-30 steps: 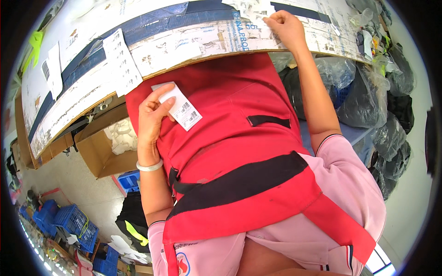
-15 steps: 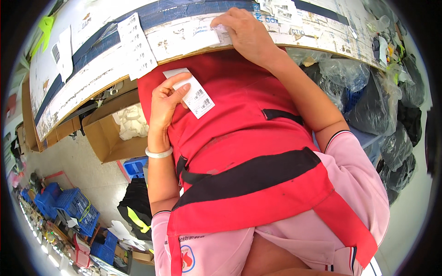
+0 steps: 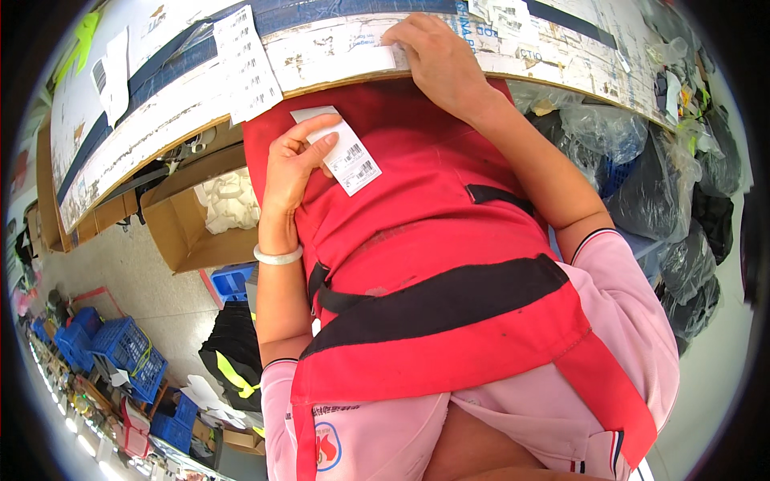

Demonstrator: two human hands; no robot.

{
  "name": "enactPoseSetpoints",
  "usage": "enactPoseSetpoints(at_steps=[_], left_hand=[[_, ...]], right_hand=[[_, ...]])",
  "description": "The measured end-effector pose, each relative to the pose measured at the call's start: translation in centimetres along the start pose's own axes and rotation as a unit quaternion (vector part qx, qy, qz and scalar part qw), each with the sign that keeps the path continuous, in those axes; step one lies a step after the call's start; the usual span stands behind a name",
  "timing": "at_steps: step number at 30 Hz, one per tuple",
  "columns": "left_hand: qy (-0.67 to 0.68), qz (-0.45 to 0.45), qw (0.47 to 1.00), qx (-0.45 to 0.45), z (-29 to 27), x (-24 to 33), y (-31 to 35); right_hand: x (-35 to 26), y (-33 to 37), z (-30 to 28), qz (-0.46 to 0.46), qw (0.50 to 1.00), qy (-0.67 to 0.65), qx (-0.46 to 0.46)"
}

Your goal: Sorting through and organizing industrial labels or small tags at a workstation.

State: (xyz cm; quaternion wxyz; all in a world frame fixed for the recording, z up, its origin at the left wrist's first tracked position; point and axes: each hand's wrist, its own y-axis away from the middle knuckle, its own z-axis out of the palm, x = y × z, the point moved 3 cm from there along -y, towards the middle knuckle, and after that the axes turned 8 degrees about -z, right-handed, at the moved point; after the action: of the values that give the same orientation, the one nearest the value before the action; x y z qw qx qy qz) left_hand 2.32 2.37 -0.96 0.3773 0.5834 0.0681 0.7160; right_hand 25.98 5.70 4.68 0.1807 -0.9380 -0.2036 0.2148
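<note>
Reaching over the white table (image 3: 576, 74) beyond the red apron (image 3: 421, 172), having shifted the loosely curled right hand (image 3: 443, 66) leftward (cannot tell if holding anything), so closing toward the left hand (image 3: 292, 166); pinching there, thumb to forefinger, a printed label (image 3: 353, 159) over the apron.

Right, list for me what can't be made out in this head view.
All in the head view:
- Whether the right hand grips anything: its own curled fingers hide it.
- Part of the white slip: covered by the fingers of the left hand.
- The far edge of the table: cut off by the picture's top.
- What the dark bags contain: hidden by their plastic.
</note>
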Motion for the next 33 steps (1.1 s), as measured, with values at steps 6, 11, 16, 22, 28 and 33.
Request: enactPoseSetpoints(at_steps=[6,11,16,22,28,33], left_hand=[[0.005,0.005,1.000,0.004,0.1,0.1,0.2],[0.032,0.031,0.999,0.032,0.0,0.3,0.5],[0.079,0.037,0.996,0.020,0.4,0.4,0.6],[0.026,0.037,0.999,-0.004,0.5,-0.3,1.3],[-0.047,0.019,0.999,0.007,1.1,0.0,1.2],[-0.063,0.010,0.998,-0.004,0.8,0.0,0.7]], right_hand=[[-0.9,-0.4,-1.0,0.008,0.999,-0.042,0.012],[-4.4,1.5,-1.5,0.173,0.923,-0.307,-0.154],[-5.5,3.9,2.1,0.259,0.791,-0.464,-0.304],[-5.9,3.8,2.9,0.319,0.729,-0.554,-0.245],[-5.8,2.5,1.7,0.154,0.880,-0.426,-0.142],[-6.1,2.0,1.0,0.060,0.927,-0.350,-0.119]])
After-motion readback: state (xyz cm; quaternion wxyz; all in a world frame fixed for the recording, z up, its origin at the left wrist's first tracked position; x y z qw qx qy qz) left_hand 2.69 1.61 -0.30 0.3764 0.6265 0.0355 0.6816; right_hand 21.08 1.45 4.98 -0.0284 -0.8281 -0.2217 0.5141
